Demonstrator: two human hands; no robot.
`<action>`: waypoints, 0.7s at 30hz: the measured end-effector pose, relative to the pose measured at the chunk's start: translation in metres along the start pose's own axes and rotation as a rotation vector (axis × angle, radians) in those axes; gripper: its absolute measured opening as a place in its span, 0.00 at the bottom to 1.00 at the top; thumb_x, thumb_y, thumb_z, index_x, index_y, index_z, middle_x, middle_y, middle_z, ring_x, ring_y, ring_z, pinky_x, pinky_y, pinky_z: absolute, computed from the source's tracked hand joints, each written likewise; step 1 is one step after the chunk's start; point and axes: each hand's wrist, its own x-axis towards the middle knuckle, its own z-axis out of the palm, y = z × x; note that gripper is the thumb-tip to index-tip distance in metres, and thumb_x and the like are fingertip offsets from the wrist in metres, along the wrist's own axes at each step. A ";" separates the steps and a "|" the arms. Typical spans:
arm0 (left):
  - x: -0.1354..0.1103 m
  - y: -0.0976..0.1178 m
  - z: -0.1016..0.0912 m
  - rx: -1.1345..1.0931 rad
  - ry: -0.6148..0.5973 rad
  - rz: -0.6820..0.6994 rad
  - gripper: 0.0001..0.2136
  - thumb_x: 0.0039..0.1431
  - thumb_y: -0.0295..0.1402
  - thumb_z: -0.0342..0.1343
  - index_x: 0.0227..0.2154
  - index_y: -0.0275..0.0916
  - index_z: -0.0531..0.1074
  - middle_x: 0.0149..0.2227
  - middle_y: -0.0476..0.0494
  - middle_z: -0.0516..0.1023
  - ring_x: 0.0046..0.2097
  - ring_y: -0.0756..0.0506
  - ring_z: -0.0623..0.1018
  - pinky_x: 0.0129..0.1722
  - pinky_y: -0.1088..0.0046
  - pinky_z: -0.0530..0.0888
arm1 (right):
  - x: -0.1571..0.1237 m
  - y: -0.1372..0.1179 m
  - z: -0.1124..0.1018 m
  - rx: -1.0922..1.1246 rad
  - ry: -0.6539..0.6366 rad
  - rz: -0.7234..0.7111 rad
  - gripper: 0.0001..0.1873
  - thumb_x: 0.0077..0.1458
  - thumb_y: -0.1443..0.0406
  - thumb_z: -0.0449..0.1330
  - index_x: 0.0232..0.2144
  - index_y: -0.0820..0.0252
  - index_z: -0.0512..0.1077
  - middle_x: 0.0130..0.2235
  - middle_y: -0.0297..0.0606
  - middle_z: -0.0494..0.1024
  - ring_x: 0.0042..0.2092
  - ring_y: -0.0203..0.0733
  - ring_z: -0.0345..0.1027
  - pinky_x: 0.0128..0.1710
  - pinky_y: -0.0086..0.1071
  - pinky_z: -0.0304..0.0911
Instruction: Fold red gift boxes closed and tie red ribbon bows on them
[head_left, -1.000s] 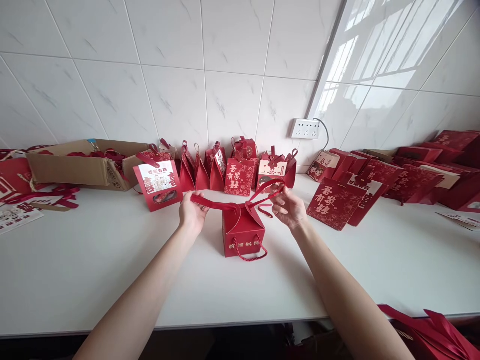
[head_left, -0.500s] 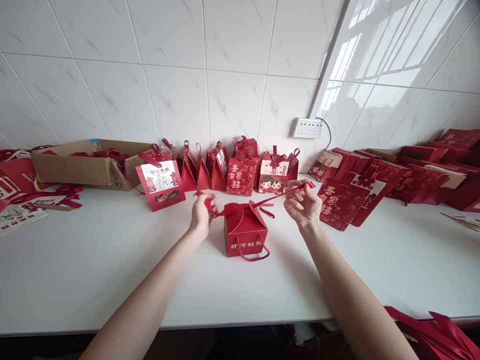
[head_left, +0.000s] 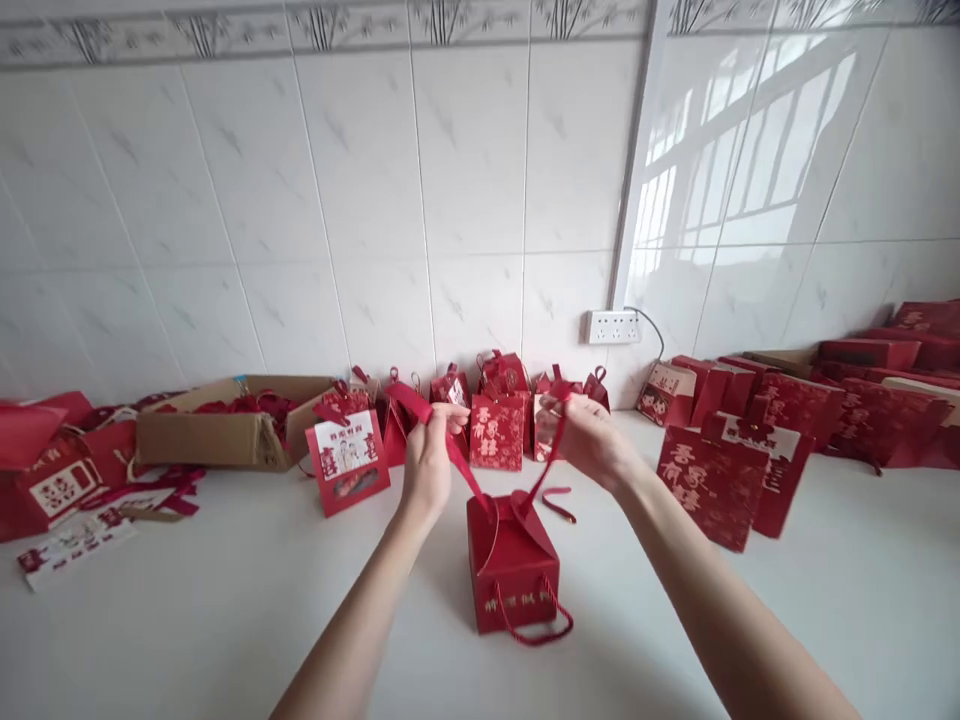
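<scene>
A red gift box (head_left: 516,570) with gold characters and a twisted rope handle (head_left: 536,635) on its front stands upright on the white table. Its top flaps are folded together, and a red ribbon (head_left: 466,468) comes out of the top. My left hand (head_left: 433,450) is closed on one end of that ribbon, above and left of the box. Above and right of the box, my right hand (head_left: 592,440) pinches the other end. Both ribbon lengths rise in a V from the box top. Behind the box lies a short loose red strip (head_left: 559,505).
Several finished red gift boxes (head_left: 496,432) line the wall. A box with a white printed front (head_left: 349,460) stands at left, near an open cardboard carton (head_left: 202,440) of red items. More red boxes (head_left: 709,485) crowd the right, below a power strip (head_left: 613,327).
Both hands have lifted the ribbon ends and come closer together above the box, so the ribbon now rises steeply. The view has tilted upward, showing more wall.
</scene>
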 end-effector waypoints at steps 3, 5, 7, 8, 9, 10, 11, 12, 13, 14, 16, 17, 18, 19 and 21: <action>0.015 0.025 0.015 -0.015 -0.142 -0.002 0.16 0.60 0.42 0.43 0.30 0.40 0.73 0.32 0.44 0.76 0.36 0.45 0.74 0.38 0.70 0.70 | 0.015 -0.004 0.024 -0.181 -0.076 0.021 0.10 0.43 0.61 0.70 0.25 0.59 0.73 0.25 0.30 0.72 0.27 0.31 0.64 0.31 0.28 0.61; 0.017 0.035 0.023 -0.044 -0.164 -0.101 0.15 0.59 0.44 0.46 0.30 0.41 0.72 0.31 0.44 0.75 0.34 0.45 0.74 0.35 0.70 0.70 | 0.019 -0.008 0.035 -0.255 -0.107 -0.024 0.10 0.46 0.60 0.68 0.27 0.60 0.73 0.27 0.31 0.73 0.29 0.32 0.66 0.33 0.29 0.62; 0.014 0.039 0.027 -0.080 -0.157 -0.215 0.15 0.56 0.47 0.49 0.28 0.40 0.70 0.28 0.46 0.73 0.29 0.46 0.72 0.29 0.70 0.69 | 0.019 -0.011 0.044 -0.297 -0.163 -0.050 0.10 0.50 0.59 0.65 0.29 0.60 0.72 0.27 0.32 0.74 0.29 0.34 0.68 0.34 0.31 0.64; 0.011 0.040 0.027 -0.097 -0.161 -0.257 0.16 0.55 0.49 0.50 0.27 0.40 0.68 0.26 0.47 0.71 0.27 0.47 0.70 0.27 0.71 0.68 | 0.017 -0.013 0.047 -0.317 -0.194 -0.051 0.11 0.51 0.58 0.64 0.29 0.60 0.71 0.27 0.32 0.74 0.29 0.35 0.68 0.34 0.32 0.64; 0.009 0.040 0.027 -0.116 -0.179 -0.284 0.17 0.55 0.50 0.50 0.26 0.40 0.66 0.24 0.48 0.69 0.24 0.49 0.68 0.25 0.72 0.66 | 0.015 -0.016 0.049 -0.343 -0.219 -0.047 0.12 0.52 0.57 0.62 0.29 0.60 0.71 0.27 0.32 0.74 0.28 0.35 0.68 0.34 0.33 0.65; 0.007 0.040 0.026 -0.140 -0.209 -0.300 0.18 0.54 0.51 0.51 0.24 0.40 0.64 0.22 0.50 0.66 0.23 0.50 0.65 0.23 0.73 0.65 | 0.012 -0.018 0.051 -0.379 -0.230 -0.045 0.12 0.53 0.56 0.62 0.28 0.60 0.70 0.26 0.33 0.74 0.28 0.35 0.68 0.34 0.33 0.65; 0.006 0.040 0.024 -0.170 -0.244 -0.306 0.19 0.54 0.52 0.51 0.23 0.40 0.61 0.21 0.52 0.64 0.22 0.52 0.63 0.22 0.74 0.63 | 0.010 -0.021 0.052 -0.429 -0.222 -0.049 0.13 0.53 0.56 0.61 0.28 0.60 0.70 0.27 0.33 0.74 0.28 0.35 0.68 0.34 0.33 0.65; 0.004 0.041 0.023 -0.203 -0.276 -0.308 0.20 0.54 0.52 0.51 0.22 0.40 0.59 0.20 0.53 0.61 0.21 0.53 0.61 0.22 0.75 0.61 | 0.008 -0.023 0.052 -0.492 -0.199 -0.058 0.13 0.53 0.56 0.61 0.28 0.60 0.70 0.27 0.33 0.74 0.28 0.34 0.67 0.33 0.31 0.64; 0.004 0.042 0.022 -0.236 -0.303 -0.305 0.20 0.54 0.52 0.51 0.21 0.39 0.58 0.19 0.54 0.59 0.21 0.54 0.59 0.21 0.76 0.59 | 0.006 -0.025 0.052 -0.557 -0.175 -0.069 0.13 0.54 0.56 0.61 0.29 0.60 0.71 0.28 0.34 0.74 0.28 0.33 0.66 0.32 0.30 0.62; 0.003 0.043 0.020 -0.267 -0.320 -0.298 0.20 0.55 0.51 0.51 0.21 0.39 0.57 0.19 0.55 0.58 0.21 0.54 0.58 0.21 0.76 0.58 | 0.004 -0.027 0.051 -0.618 -0.155 -0.079 0.13 0.54 0.56 0.60 0.29 0.61 0.71 0.28 0.34 0.74 0.28 0.32 0.64 0.30 0.28 0.60; 0.003 0.047 0.019 -0.310 -0.310 -0.270 0.18 0.57 0.49 0.50 0.23 0.39 0.59 0.20 0.55 0.58 0.21 0.54 0.57 0.22 0.77 0.57 | 0.001 -0.029 0.050 -0.709 -0.137 -0.078 0.13 0.54 0.56 0.60 0.29 0.61 0.71 0.28 0.33 0.73 0.27 0.31 0.60 0.27 0.27 0.56; 0.003 0.049 0.019 -0.322 -0.288 -0.247 0.16 0.58 0.48 0.50 0.26 0.39 0.61 0.20 0.55 0.58 0.22 0.54 0.57 0.22 0.77 0.58 | 0.000 -0.030 0.050 -0.727 -0.140 -0.068 0.13 0.54 0.56 0.60 0.29 0.61 0.71 0.27 0.32 0.72 0.26 0.30 0.59 0.26 0.27 0.55; 0.003 0.051 0.019 -0.329 -0.265 -0.222 0.15 0.58 0.47 0.50 0.29 0.39 0.64 0.20 0.55 0.59 0.22 0.54 0.57 0.23 0.77 0.58 | 0.000 -0.029 0.050 -0.728 -0.149 -0.057 0.14 0.54 0.55 0.60 0.29 0.61 0.71 0.27 0.32 0.71 0.25 0.30 0.57 0.25 0.27 0.54; 0.003 0.053 0.018 -0.329 -0.243 -0.202 0.14 0.59 0.46 0.50 0.33 0.40 0.65 0.20 0.55 0.59 0.22 0.53 0.58 0.23 0.77 0.59 | -0.001 -0.029 0.051 -0.719 -0.160 -0.048 0.14 0.54 0.55 0.60 0.29 0.61 0.71 0.27 0.32 0.70 0.25 0.30 0.57 0.25 0.27 0.54; 0.003 0.055 0.018 -0.300 -0.186 -0.192 0.14 0.58 0.46 0.50 0.36 0.40 0.67 0.21 0.54 0.59 0.23 0.52 0.59 0.23 0.76 0.60 | -0.002 -0.027 0.053 -0.680 -0.188 -0.043 0.14 0.53 0.55 0.61 0.28 0.61 0.71 0.28 0.33 0.70 0.28 0.32 0.60 0.27 0.28 0.57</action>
